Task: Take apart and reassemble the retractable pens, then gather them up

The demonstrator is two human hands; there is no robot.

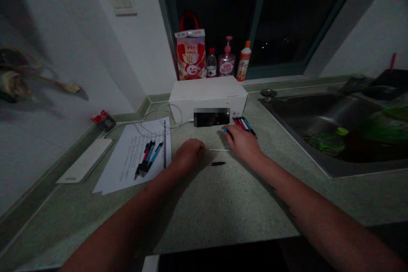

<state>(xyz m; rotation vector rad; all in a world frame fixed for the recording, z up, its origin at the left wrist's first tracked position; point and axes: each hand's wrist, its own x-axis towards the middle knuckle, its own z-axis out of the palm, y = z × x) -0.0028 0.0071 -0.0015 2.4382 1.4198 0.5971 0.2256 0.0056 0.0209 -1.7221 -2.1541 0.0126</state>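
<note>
My left hand (190, 154) is closed over the counter, right of the papers, at the left end of a thin white stick-like piece (218, 150). What its fingers hold is too small to make out. My right hand (242, 140) pinches a small blue piece (225, 129) between thumb and fingers, just below the phone (212, 119). A black pen part (218, 163) lies on the counter between and below the hands. Several pens (245, 125) lie side by side behind my right hand. More pens (148, 159) rest on the printed papers (127, 153).
A white box (207, 93) stands behind the phone, with a white cable (149, 132) looping left. Bottles (227, 61) and a red bag (191, 57) stand by the window. The sink (318, 123) is at right. A white flat object (86, 161) lies at left.
</note>
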